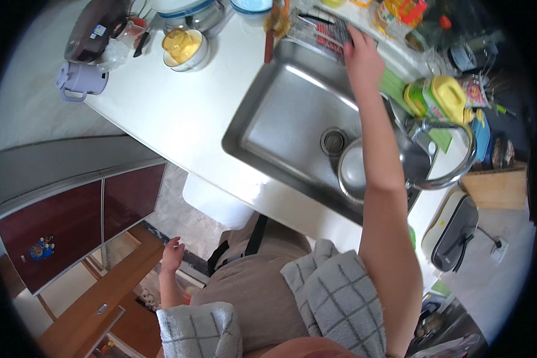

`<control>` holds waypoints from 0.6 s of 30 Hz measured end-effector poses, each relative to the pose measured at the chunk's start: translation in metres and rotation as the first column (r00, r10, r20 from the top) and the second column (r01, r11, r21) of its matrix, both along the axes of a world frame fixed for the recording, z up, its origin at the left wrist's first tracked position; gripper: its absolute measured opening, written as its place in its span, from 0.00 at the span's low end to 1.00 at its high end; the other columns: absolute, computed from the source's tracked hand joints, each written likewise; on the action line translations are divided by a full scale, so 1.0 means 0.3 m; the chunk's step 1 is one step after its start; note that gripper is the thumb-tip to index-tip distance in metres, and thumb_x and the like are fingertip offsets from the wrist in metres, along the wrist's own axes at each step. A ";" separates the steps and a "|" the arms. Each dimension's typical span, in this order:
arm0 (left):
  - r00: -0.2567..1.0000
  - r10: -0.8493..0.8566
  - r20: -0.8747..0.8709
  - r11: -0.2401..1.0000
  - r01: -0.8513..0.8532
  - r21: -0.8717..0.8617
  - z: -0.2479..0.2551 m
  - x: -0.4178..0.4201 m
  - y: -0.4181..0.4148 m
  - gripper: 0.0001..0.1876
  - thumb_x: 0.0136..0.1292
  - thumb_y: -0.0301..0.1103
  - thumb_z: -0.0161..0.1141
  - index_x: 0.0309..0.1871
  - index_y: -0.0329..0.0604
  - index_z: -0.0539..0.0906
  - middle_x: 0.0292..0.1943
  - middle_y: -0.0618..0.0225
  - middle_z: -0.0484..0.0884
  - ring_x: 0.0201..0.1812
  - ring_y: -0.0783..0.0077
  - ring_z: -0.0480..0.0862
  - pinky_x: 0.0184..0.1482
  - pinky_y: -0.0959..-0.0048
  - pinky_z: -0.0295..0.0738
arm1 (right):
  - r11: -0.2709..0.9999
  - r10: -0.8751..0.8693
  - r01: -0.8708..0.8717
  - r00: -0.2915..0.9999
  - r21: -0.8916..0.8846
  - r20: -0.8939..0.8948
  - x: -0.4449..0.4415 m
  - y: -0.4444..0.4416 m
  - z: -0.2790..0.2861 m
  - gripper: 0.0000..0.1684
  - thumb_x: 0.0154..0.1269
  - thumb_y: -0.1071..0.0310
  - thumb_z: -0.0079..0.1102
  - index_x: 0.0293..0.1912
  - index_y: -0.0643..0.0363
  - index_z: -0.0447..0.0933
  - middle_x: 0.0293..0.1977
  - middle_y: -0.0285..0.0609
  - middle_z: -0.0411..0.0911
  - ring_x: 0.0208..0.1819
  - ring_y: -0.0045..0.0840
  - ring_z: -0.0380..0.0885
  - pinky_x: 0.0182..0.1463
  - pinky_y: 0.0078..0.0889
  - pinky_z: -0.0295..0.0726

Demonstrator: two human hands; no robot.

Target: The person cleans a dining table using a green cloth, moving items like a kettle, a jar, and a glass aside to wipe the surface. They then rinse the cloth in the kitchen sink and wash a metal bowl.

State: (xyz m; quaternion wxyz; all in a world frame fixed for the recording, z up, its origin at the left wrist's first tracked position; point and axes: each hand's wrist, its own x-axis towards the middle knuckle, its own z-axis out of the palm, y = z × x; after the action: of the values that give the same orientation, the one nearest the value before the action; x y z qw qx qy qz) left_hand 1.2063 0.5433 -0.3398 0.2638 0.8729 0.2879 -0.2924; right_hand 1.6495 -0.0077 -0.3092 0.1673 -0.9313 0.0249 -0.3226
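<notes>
My right hand (364, 56) reaches over the far rim of the stainless steel sink (295, 112), its fingertips at a clear package with dark and red print (329, 36); whether they grip it is unclear. A black-handled utensil (315, 19) lies on that package. In the sink's near right corner, partly behind my forearm, is a round metal lid or pan (352, 168), near the drain (334, 141). My left hand (173, 256) hangs at my side, away from the counter, fingers loosely curled and holding nothing.
Along the right run a curved faucet (463, 165), a yellow detergent jug (447, 96) and a green strip (393, 85). On the counter's far left stand a bowl holding yellow dishes (185, 51), stacked bowls (252, 9) and a lavender jug (84, 80). A white bin (215, 201) is below the counter's edge.
</notes>
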 end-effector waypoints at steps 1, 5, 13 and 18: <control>0.996 -0.075 0.045 0.997 0.074 0.025 -0.045 -0.060 0.054 0.21 0.60 0.35 0.60 0.56 0.39 0.76 0.44 0.53 0.80 0.42 0.60 0.82 0.45 0.66 0.76 | 0.998 -0.052 0.050 0.998 -0.040 -0.047 0.047 0.025 0.011 0.18 0.60 0.61 0.58 0.51 0.46 0.77 0.42 0.42 0.78 0.41 0.39 0.79 0.41 0.38 0.79; 0.985 -0.163 -0.060 0.986 0.165 0.025 -0.040 0.026 0.031 0.21 0.60 0.34 0.59 0.56 0.37 0.75 0.46 0.50 0.80 0.44 0.59 0.81 0.47 0.67 0.76 | 1.000 -0.006 0.008 0.980 0.009 -0.198 -0.008 0.067 -0.003 0.16 0.61 0.58 0.57 0.49 0.48 0.77 0.40 0.42 0.79 0.41 0.40 0.79 0.41 0.38 0.79; 0.980 -0.185 -0.071 0.982 0.187 0.036 -0.021 0.101 -0.032 0.21 0.61 0.35 0.59 0.57 0.37 0.75 0.46 0.51 0.80 0.44 0.60 0.81 0.47 0.67 0.76 | 0.839 -0.307 0.519 0.699 0.163 -0.646 -0.807 -0.341 -0.728 0.20 0.61 0.58 0.55 0.48 0.61 0.76 0.48 0.53 0.75 0.48 0.44 0.75 0.52 0.44 0.74; 0.956 -0.231 -0.179 0.973 0.232 -0.012 -0.090 0.156 -0.021 0.21 0.62 0.36 0.58 0.58 0.40 0.74 0.47 0.52 0.80 0.45 0.60 0.81 0.46 0.67 0.76 | 0.679 -0.507 0.708 0.259 -0.196 -0.822 -1.051 -0.412 -1.045 0.19 0.58 0.65 0.53 0.50 0.61 0.73 0.47 0.56 0.75 0.48 0.49 0.75 0.53 0.46 0.73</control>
State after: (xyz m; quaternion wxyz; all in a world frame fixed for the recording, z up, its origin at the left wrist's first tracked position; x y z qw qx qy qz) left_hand 1.2532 0.5369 -0.3666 0.1967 0.8719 0.2078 -0.3974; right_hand 1.3343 -0.1312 -0.6227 0.0944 -0.8565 0.4925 0.1225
